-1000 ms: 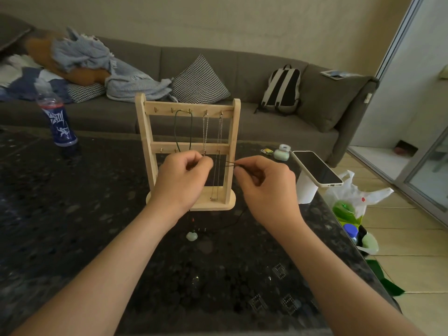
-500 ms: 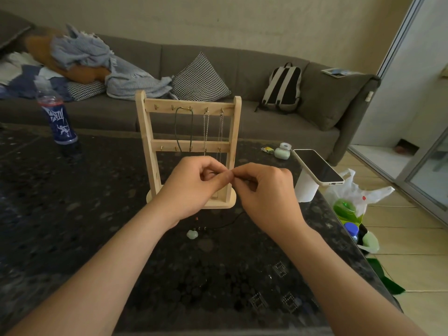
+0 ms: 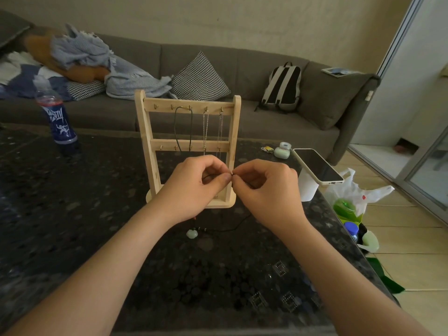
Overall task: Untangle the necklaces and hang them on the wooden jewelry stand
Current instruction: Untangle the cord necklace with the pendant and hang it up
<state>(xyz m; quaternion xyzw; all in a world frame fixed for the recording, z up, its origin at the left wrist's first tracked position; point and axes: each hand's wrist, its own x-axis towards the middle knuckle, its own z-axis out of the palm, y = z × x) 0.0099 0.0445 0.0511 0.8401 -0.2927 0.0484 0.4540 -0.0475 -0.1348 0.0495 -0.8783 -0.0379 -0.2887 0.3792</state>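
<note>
The green pendant lies on the desk, away from its edges, its black cord rising to the left hand and right hand, fingers of both pinched on it, tips touching. A hard tug could tighten any knot, or knock the stand just behind, swinging its 3 hung necklaces.

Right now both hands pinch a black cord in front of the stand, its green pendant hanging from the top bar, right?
No. The head view shows the green pendant lying on the table, not hanging from the top bar. Left hand and right hand pinch the black cord in front of the stand.
</note>
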